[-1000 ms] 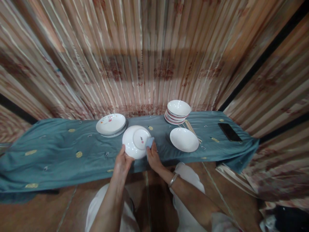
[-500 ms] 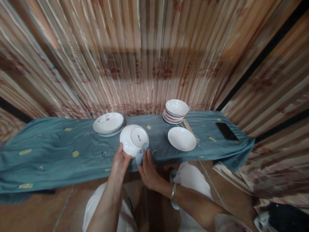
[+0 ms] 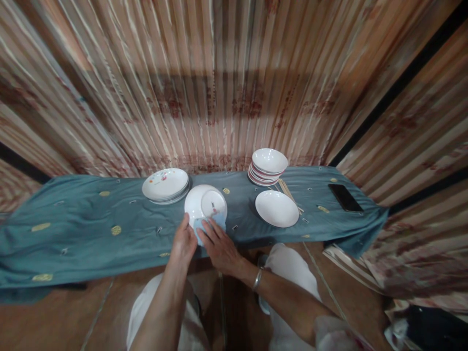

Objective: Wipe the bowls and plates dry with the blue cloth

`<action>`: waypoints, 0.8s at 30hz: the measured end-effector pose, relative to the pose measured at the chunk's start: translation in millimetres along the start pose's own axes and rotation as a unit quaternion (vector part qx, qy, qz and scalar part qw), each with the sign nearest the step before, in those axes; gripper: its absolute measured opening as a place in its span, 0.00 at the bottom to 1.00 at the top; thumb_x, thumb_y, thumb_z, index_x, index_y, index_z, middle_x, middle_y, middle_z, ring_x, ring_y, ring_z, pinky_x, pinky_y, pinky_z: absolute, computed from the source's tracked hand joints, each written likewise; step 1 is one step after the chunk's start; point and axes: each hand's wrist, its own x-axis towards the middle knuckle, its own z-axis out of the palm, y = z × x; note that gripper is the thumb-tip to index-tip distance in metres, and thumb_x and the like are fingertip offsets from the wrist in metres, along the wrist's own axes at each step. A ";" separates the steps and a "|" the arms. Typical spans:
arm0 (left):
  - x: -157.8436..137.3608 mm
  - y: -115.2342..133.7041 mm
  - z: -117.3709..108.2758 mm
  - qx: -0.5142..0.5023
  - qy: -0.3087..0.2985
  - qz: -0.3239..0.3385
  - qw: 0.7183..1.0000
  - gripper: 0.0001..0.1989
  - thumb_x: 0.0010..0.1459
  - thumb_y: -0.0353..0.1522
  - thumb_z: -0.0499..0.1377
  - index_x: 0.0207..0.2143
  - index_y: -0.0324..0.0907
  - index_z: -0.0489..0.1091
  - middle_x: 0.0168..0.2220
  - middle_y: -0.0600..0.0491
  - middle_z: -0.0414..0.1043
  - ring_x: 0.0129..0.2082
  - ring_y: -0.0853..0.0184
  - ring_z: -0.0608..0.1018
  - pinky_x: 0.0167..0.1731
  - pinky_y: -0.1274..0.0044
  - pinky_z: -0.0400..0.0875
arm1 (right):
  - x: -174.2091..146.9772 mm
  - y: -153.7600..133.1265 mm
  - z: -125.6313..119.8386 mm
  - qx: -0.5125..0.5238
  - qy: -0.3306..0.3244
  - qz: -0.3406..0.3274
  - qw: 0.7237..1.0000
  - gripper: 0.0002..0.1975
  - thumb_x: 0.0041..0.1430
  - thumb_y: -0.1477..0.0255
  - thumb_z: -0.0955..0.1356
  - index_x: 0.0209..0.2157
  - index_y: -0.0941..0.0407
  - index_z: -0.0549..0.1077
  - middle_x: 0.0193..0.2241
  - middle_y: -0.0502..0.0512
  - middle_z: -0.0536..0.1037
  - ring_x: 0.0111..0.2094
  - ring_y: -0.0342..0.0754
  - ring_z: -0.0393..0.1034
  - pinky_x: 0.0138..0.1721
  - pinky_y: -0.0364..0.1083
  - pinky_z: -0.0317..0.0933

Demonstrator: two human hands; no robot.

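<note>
A white bowl (image 3: 196, 201) is tilted with its underside and foot ring toward me, above the front part of the cloth-covered table. My left hand (image 3: 185, 240) grips its lower left edge. Pressed flat against the lower part of that underside is a light blue cloth (image 3: 220, 220), under the fingers of my right hand (image 3: 222, 247). Left of the bowl lies a stack of white plates (image 3: 165, 183), the top one with a floral print. On the right, a shallow white dish (image 3: 277, 208) sits by itself, and behind it rises a stack of bowls (image 3: 269, 162) with red bands.
Chopsticks (image 3: 288, 192) lie beside the bowl stack. A black phone (image 3: 345, 198) rests at the right end of the table, on a teal tablecloth (image 3: 84, 219). Striped curtains (image 3: 219, 97) hang directly behind. Dark poles (image 3: 395, 87) slant at the sides.
My right hand has moved from the bowl's right edge onto its underside, with the blue cloth now spread over the lower part. The bowl has turned slightly in my left hand.
</note>
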 end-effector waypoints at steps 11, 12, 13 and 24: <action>-18.1 3.2 21.9 -0.011 0.060 0.033 0.998 0.20 0.69 0.34 0.46 0.51 0.30 0.70 0.24 0.49 0.78 0.21 0.70 0.79 0.27 0.83 0.75 | 28.3 5.2 -11.2 -0.035 0.004 -0.045 0.998 0.24 0.69 0.76 0.56 0.65 0.57 0.60 0.67 0.56 0.59 0.71 0.53 0.39 0.68 0.57 0.49; -18.0 2.5 22.2 -0.012 0.066 0.035 0.997 0.20 0.69 0.34 0.46 0.52 0.30 0.70 0.25 0.49 0.78 0.22 0.70 0.79 0.29 0.83 0.75 | 30.4 4.9 -12.0 -0.036 0.002 -0.042 0.998 0.24 0.69 0.75 0.56 0.65 0.56 0.60 0.67 0.56 0.59 0.71 0.53 0.39 0.68 0.57 0.48; -17.7 1.7 21.9 -0.012 0.070 0.039 0.997 0.20 0.69 0.34 0.47 0.53 0.30 0.70 0.26 0.49 0.79 0.23 0.69 0.80 0.31 0.82 0.76 | 32.8 4.5 -12.9 -0.035 -0.001 -0.038 0.999 0.24 0.69 0.75 0.57 0.65 0.56 0.60 0.67 0.55 0.59 0.71 0.53 0.39 0.68 0.57 0.48; -13.1 -9.3 16.6 -0.001 0.032 0.091 0.995 0.20 0.66 0.35 0.52 0.56 0.37 0.70 0.42 0.48 0.81 0.45 0.65 0.81 0.49 0.78 0.72 | 67.2 3.7 -31.9 -0.002 0.027 0.045 0.999 0.27 0.65 0.70 0.63 0.65 0.56 0.61 0.68 0.59 0.57 0.71 0.56 0.40 0.69 0.61 0.40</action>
